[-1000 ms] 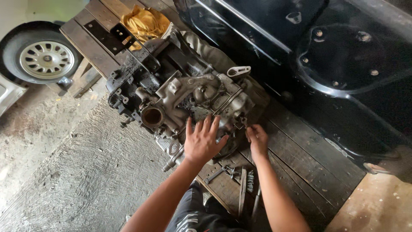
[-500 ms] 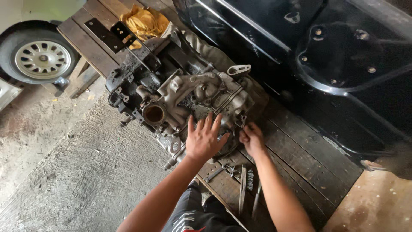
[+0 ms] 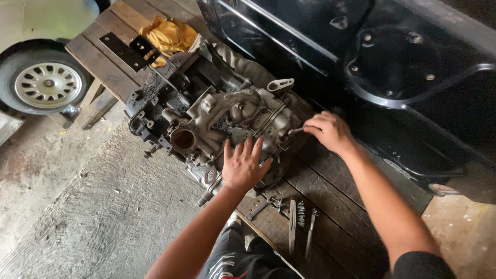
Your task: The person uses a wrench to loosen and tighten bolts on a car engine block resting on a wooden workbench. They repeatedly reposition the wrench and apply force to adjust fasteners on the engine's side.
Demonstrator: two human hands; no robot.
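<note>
The left hand (image 3: 243, 168) lies flat, fingers wide, on the dirty engine (image 3: 217, 121) mid-frame. The right hand (image 3: 330, 132) pinches a thin tool (image 3: 295, 131); it could slip on grease.

Grimy matt metal engine (image 3: 217, 119), rough wooden planks (image 3: 330, 191)

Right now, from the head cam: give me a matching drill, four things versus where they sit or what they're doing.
Things:
1. left hand
2. right hand
3. yellow cloth
4. wheel

States:
A. on the far end of the wooden bench
B. flat on the engine block, fingers spread
C. on the floor, left of the bench
D. pinching a thin metal tool at the block's edge

Pairs: 1-B, 2-D, 3-A, 4-C
</note>
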